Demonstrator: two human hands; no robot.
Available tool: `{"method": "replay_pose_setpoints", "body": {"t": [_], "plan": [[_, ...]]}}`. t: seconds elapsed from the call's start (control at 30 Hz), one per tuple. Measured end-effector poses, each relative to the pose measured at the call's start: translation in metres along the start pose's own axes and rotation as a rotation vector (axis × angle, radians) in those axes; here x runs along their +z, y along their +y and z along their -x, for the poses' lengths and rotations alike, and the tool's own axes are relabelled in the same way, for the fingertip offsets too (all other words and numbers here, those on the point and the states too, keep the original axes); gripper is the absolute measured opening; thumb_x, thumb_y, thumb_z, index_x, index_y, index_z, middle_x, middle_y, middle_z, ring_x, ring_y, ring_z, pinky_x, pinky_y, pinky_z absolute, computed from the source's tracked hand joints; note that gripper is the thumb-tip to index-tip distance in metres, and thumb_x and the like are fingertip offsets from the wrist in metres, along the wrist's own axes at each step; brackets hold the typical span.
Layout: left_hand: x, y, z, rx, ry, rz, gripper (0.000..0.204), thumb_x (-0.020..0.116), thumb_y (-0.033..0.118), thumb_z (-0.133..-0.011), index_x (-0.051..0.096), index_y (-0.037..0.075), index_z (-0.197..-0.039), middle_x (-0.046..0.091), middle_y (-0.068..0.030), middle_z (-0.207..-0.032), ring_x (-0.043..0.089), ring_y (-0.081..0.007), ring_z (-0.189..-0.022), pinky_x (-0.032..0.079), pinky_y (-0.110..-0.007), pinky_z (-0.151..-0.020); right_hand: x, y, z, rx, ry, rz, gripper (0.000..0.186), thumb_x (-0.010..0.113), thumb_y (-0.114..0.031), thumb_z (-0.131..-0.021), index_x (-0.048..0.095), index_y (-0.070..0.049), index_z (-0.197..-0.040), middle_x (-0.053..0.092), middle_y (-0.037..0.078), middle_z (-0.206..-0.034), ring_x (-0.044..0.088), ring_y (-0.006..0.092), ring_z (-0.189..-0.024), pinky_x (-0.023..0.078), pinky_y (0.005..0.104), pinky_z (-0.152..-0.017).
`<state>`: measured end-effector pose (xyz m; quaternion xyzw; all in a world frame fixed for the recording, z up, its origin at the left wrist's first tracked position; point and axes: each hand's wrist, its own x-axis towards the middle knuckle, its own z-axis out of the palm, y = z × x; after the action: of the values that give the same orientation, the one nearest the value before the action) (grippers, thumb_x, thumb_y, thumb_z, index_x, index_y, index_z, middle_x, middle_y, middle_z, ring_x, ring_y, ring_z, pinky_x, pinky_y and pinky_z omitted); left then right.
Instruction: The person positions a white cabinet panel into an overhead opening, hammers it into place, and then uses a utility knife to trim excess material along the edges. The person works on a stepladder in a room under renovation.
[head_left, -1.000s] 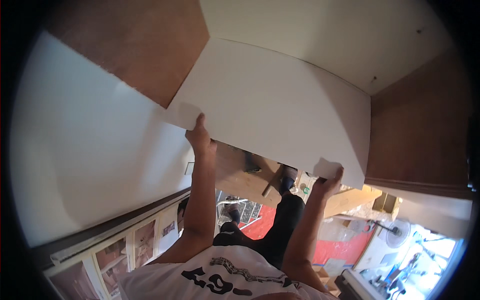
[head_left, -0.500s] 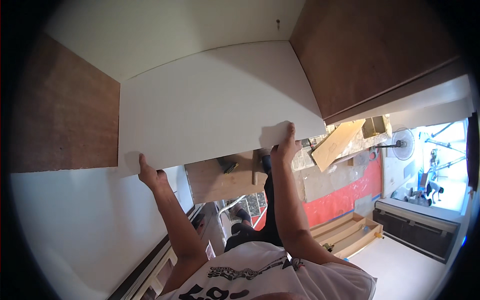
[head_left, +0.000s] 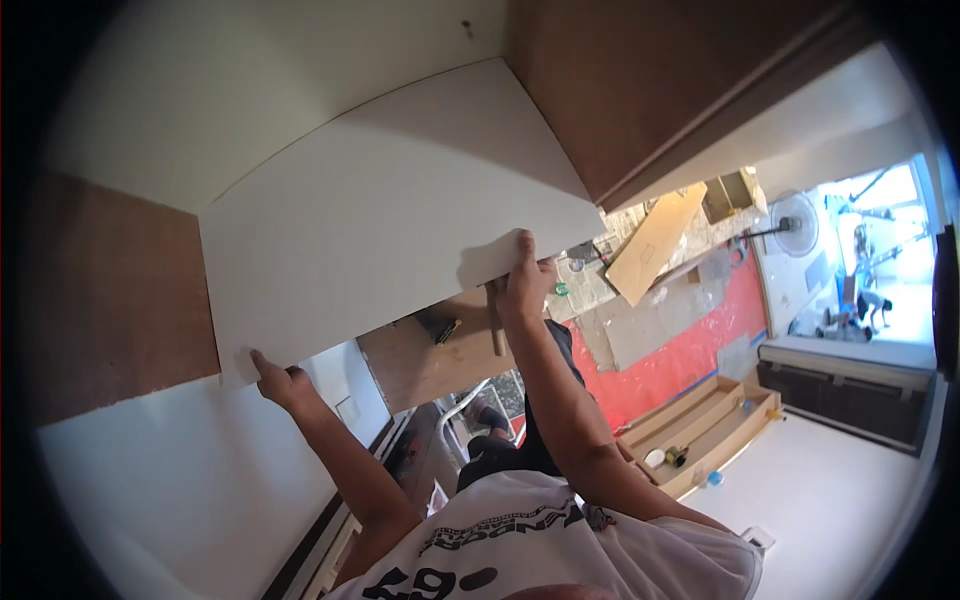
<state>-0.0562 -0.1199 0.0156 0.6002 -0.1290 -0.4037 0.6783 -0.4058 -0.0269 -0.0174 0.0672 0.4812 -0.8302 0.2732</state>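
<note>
A wide white board (head_left: 380,190) spans between a brown wooden side panel (head_left: 120,290) on the left and another brown panel (head_left: 650,90) on the right, along a pale surface (head_left: 250,95) beyond it. My left hand (head_left: 280,380) is closed on the board's near edge at its left end, thumb on the white face. My right hand (head_left: 525,280) grips the same edge right of the middle, also with the thumb on top and fingers around the edge.
Below are a plywood surface (head_left: 390,365), a metal ladder (head_left: 455,425), a leaning plank (head_left: 650,245) and red floor covering (head_left: 650,360). A wooden tray (head_left: 720,430) lies lower right. A fan (head_left: 795,222) and another person (head_left: 870,305) bending over are at the far right.
My view has turned, bringing more of the room at right into sight. The board and both hands appear farther left in the picture; both hands still grip the board.
</note>
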Motion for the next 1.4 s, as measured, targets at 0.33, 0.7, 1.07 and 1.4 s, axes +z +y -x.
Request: {"method": "replay_pose_setpoints", "body": {"t": [0.33, 0.7, 1.07, 1.4], "plan": [[-0.008, 0.002, -0.024, -0.024, 0.02, -0.049, 0.036, 0.062, 0.019, -0.097, 0.055, -0.004, -0.123, 0.065, -0.0124, -0.11, 0.066, -0.0218, -0.086, 0.055, -0.034, -0.067, 0.008, -0.008, 0.011, 0.039, 0.022, 0.037, 0.027, 0.067, -0.023, -0.095, 0.057, 0.0, -0.107, 0.063, 0.007, -0.092, 0.06, 0.0145, -0.079, 0.051, 0.0282, -0.064], [-0.006, 0.013, -0.01, -0.029, 0.028, -0.105, 0.04, 0.064, 0.026, -0.097, 0.055, -0.006, -0.121, 0.065, -0.0133, -0.105, 0.066, -0.0228, -0.084, 0.054, -0.032, -0.058, -0.03, -0.117, 0.017, 0.149, -0.569, 1.122, 0.024, 0.065, -0.02, -0.093, 0.068, 0.003, -0.088, 0.068, 0.008, -0.074, 0.067, 0.0167, -0.071, 0.051, 0.0321, -0.06], [0.009, -0.004, 0.005, -0.023, 0.056, -0.007, 0.033, 0.059, 0.029, -0.099, 0.06, -0.002, -0.107, 0.062, -0.0063, -0.082, 0.053, -0.012, -0.056, 0.032, -0.027, -0.041, 0.016, -0.097, -0.078, -0.905, -0.336, 1.714, 0.05, 0.047, -0.035, -0.097, 0.051, 0.005, -0.128, 0.061, 0.031, -0.113, 0.057, 0.048, -0.106, 0.044, 0.0531, -0.094], [0.013, -0.018, 0.0, 0.071, 0.17, 0.005, 0.042, 0.061, 0.037, -0.098, 0.062, -0.005, -0.092, 0.061, -0.0066, -0.075, 0.051, -0.015, -0.06, 0.044, -0.035, -0.047, -0.014, -0.071, -0.109, -1.384, -0.304, 1.907, 0.04, 0.053, -0.036, -0.096, 0.062, -0.001, -0.112, 0.066, 0.022, -0.108, 0.062, 0.0401, -0.096, 0.049, 0.0513, -0.083]]}}
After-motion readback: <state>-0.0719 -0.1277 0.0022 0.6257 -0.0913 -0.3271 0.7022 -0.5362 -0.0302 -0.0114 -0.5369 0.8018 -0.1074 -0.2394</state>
